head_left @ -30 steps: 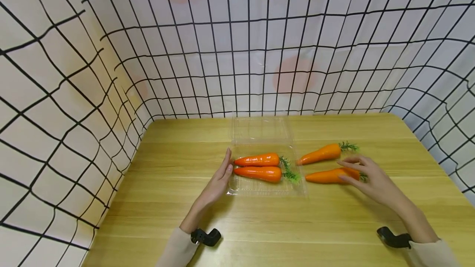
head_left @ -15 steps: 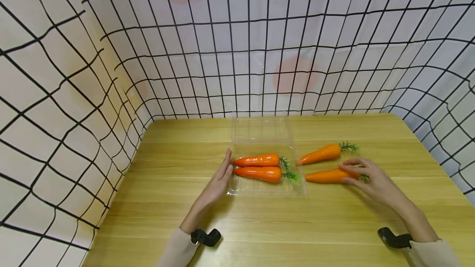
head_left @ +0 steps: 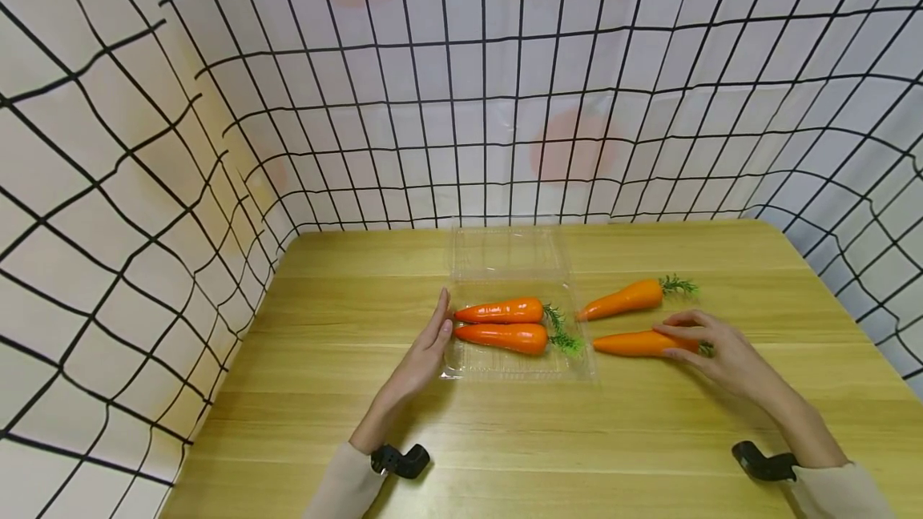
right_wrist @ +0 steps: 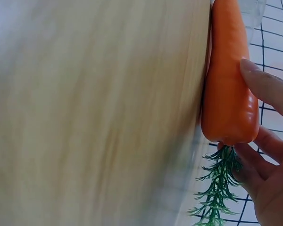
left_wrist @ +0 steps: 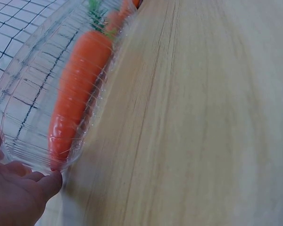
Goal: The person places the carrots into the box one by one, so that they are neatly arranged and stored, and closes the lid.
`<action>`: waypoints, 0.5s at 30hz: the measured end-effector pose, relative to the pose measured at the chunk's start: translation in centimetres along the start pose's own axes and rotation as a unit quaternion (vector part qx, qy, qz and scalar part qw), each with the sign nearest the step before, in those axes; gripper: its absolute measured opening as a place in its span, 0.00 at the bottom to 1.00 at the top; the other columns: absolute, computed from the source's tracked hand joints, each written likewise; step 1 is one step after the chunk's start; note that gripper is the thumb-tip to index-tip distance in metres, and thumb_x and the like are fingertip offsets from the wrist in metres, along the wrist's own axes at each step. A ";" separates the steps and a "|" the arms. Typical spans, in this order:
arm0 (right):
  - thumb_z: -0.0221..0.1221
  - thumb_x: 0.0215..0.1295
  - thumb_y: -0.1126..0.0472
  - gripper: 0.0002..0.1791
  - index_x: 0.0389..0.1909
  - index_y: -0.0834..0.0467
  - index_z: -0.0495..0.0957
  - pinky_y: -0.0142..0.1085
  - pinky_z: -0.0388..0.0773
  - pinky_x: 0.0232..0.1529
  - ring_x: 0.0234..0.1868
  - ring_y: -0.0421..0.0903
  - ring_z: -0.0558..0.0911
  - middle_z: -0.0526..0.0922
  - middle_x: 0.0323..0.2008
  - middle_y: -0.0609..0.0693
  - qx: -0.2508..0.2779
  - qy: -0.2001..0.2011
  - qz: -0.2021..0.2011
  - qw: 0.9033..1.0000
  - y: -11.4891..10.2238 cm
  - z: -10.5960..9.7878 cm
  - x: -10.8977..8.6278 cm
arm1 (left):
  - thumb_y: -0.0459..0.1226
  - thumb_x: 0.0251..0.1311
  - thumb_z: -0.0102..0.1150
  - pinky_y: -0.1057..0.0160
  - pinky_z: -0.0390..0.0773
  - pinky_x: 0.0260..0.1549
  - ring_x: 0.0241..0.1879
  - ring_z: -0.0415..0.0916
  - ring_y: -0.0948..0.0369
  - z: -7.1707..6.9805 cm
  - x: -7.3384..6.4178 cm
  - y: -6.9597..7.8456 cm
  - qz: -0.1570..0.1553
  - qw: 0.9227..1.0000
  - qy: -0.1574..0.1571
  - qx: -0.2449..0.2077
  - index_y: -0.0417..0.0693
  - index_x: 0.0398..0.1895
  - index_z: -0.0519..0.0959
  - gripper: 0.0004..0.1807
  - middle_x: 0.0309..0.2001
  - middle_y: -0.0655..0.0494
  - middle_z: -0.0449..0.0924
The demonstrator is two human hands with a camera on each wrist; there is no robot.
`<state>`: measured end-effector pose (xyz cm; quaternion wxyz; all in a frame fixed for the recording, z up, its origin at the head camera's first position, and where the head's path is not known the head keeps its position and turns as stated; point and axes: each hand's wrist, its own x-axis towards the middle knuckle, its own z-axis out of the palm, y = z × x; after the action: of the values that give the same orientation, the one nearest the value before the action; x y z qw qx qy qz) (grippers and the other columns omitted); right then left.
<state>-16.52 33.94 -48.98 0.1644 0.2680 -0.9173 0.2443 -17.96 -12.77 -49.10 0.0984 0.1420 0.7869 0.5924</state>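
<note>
A clear plastic clamshell box [head_left: 519, 367] lies with its lid [head_left: 508, 251] folded back. Side by side in its base are two orange carrots with green tops, an upper carrot [head_left: 501, 311] and a lower carrot [head_left: 508, 338]. My left hand [head_left: 418, 359] rests against the box's left end, fingers fairly straight; in the left wrist view the thumb touches the plastic near a carrot tip. On the right, my right hand [head_left: 728, 355] pinches the thick end of a third carrot [right_wrist: 228, 80] between thumb and fingers. That carrot lies on the table, its leafy top partly behind the hand.
Another carrot [head_left: 627, 298] lies on the wooden table [head_left: 548, 447] just behind the pinched one, its tip by the box's right edge. White cloth with a black grid [head_left: 469, 118] stands around the back and sides.
My right hand has settled onto the nearer loose carrot, its thumb and fingers now closed in on the thick end. The left hand and the box have stayed put.
</note>
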 end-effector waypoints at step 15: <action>0.76 0.53 0.66 0.25 0.54 0.51 0.88 0.20 0.74 0.46 0.47 0.35 0.81 0.87 0.47 0.46 -0.011 -0.025 0.003 1.000 0.0 -0.1 0.4 | 0.37 0.85 0.29 0.43 0.43 0.81 0.84 0.37 0.45 0.0 0.0 -0.1 0.005 1.000 0.000 0.003 0.46 0.85 0.33 0.33 0.85 0.47 0.31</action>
<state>-16.79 33.84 -48.73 0.1435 0.2698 -0.9245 0.2276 -17.99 -12.79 -49.15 0.0952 0.1460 0.7881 0.5903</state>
